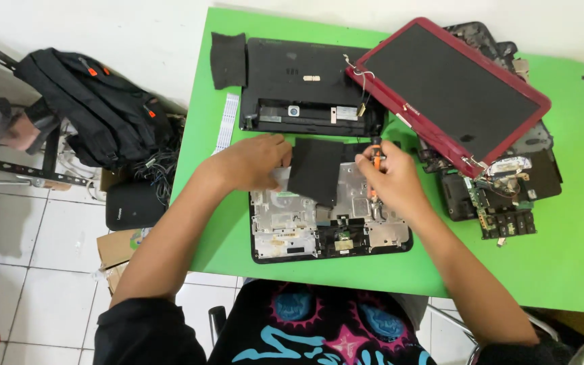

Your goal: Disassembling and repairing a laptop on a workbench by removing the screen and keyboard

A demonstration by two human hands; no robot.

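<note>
Nearest you, at six o'clock, your black shirt with its pink and blue print point(319, 331) fills the bottom of the view; just beyond it lies the opened laptop base point(329, 223) on the green table point(562, 263). Your left hand point(255, 162) rests flat on the base's ten o'clock corner, fingers together and pressing down on a pale sheet beside the black square pad point(315, 169). Your right hand point(390, 179), at one o'clock of the base, has its fingertips pinched on a small orange-handled screwdriver point(375, 159), held upright over the metal frame.

By the look of it, you are working a screw along the base's upper edge, the left hand steadying the chassis. The next move calls for keeping the tip square in the screw head and the base pinned so it does not slide.

At twelve o'clock sits a black laptop shell point(305, 88); at two o'clock the red-framed screen point(454, 91) leans over loose circuit boards point(501, 203). A black backpack point(96, 108) sits at ten o'clock, off the table.
</note>
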